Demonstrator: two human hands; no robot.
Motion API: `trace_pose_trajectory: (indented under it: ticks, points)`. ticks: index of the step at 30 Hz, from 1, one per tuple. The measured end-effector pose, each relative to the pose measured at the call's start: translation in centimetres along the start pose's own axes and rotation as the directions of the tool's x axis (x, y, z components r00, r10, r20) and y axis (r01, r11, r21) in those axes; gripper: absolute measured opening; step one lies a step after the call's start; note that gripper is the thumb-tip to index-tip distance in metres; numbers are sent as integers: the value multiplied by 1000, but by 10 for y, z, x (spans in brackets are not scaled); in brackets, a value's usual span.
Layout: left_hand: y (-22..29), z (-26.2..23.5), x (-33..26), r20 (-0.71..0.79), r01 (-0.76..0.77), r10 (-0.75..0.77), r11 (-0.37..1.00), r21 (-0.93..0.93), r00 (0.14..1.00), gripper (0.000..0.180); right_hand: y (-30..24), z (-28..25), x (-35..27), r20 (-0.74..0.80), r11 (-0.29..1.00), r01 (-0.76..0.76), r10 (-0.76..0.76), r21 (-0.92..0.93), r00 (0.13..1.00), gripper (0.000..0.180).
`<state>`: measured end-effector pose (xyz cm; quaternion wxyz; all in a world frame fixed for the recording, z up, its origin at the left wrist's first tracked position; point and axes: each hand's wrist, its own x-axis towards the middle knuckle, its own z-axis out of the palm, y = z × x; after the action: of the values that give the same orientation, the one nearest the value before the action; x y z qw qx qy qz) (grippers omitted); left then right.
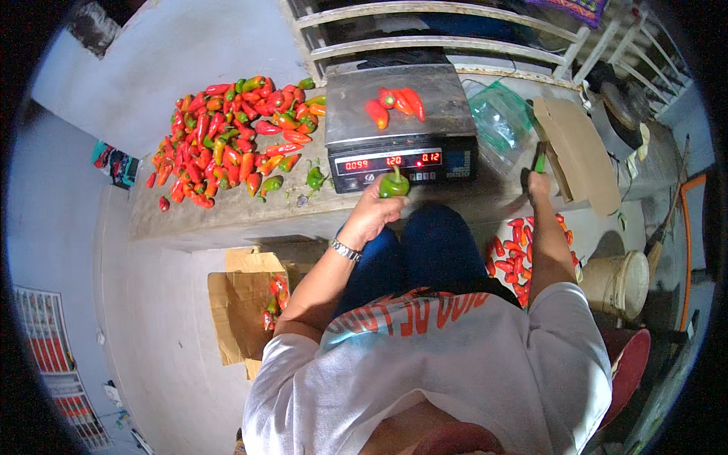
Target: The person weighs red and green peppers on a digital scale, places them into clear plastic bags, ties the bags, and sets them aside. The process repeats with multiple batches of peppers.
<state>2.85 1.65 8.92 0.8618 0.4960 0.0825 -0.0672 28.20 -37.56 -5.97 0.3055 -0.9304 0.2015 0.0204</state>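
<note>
My left hand [371, 212] holds a green pepper [394, 184] by its lower end, just in front of the digital scale [400, 155]. Three red peppers [394, 105] lie on the scale's steel pan. My right hand [537, 186] grips a green-handled knife [539, 155] upright at the ledge's edge, right of the scale. A large heap of red, orange and green peppers [227, 136] covers the concrete ledge [227, 216] to the left.
A clear plastic bag [500, 117] and a cardboard sheet [580, 152] lie right of the scale. Red peppers [516, 258] sit in a container by my right knee, beside a white bucket [618, 284]. A cardboard box [243, 303] with a few peppers stands below left.
</note>
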Motion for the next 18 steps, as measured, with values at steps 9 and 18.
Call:
trace_pose_trajectory:
  ticks: [9,18]
  points:
    - [-14,36,3,57,108,-129,952,286,990,33,-38,-19,-172,4,468,661,-818,586,575,25]
    - [-33,53,-3,181,-75,-4,901,427,983,41,-121,-76,-263,397,537,782,-823,315,405,42]
